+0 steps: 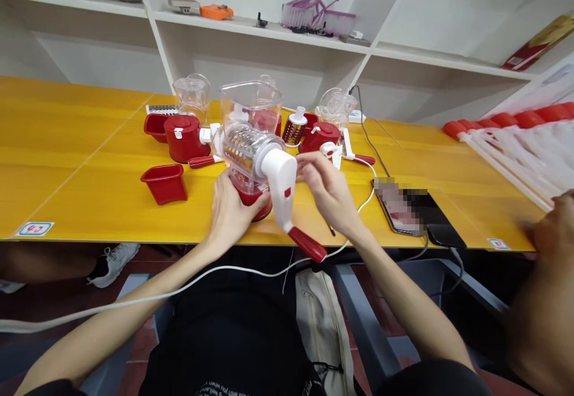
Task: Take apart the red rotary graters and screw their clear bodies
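One light-looking grater [246, 148] has the left hand [229, 212] clasping its base [246, 192], likely the surest hold, right hand [330, 194] half-open alongside.

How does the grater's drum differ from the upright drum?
The grater's drum lies sideways inside the clear housing; the upright drum stands outside it, on the table.
The grater's drum has the crank at its near end; the upright drum ends in a white stem.
Both are shiny, patterned metal.

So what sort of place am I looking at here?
Probably a shared workroom: several matching red grater bases stand on a long yellow table, white shelving rises behind, and another person's hand shows at the right.
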A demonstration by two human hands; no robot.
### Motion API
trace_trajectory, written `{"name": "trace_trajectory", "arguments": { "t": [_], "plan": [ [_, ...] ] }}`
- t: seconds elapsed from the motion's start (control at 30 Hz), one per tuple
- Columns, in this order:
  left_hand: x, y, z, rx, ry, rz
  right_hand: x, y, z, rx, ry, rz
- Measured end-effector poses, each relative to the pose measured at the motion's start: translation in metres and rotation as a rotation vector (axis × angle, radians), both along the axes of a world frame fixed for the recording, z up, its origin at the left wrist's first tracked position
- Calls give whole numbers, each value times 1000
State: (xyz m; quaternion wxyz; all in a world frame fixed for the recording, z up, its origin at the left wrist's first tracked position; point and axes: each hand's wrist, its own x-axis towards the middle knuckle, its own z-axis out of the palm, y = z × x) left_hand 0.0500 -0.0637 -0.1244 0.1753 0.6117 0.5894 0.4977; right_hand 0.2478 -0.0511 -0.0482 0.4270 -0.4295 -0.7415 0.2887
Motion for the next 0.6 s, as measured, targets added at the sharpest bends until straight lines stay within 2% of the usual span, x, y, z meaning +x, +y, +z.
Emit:
{"name": "trace_trajectory", "arguments": {
  "t": [0.07, 0.13, 0.23, 0.33, 0.47, 0.6],
  "plan": [
    [9, -6, 0, 15, 36, 98, -4, -19, -4, 23, -92, -13],
    [13, -7, 1, 17, 56, 131, -7, -27, -8, -21, -171, -22],
    [13, -4, 4, 12, -10, 62, -7, -22, -10, -79, -249, 20],
    [14, -1, 6, 29, -108, -10, 0, -11, -5, -34, -306, 130],
    [20, 1, 4, 62, -143, 5, 9, -7, 1, -11, -381, 168],
    [24, 2, 0, 68, -161, 52, 8, -11, 1, -93, -403, 147]
  ]
}}
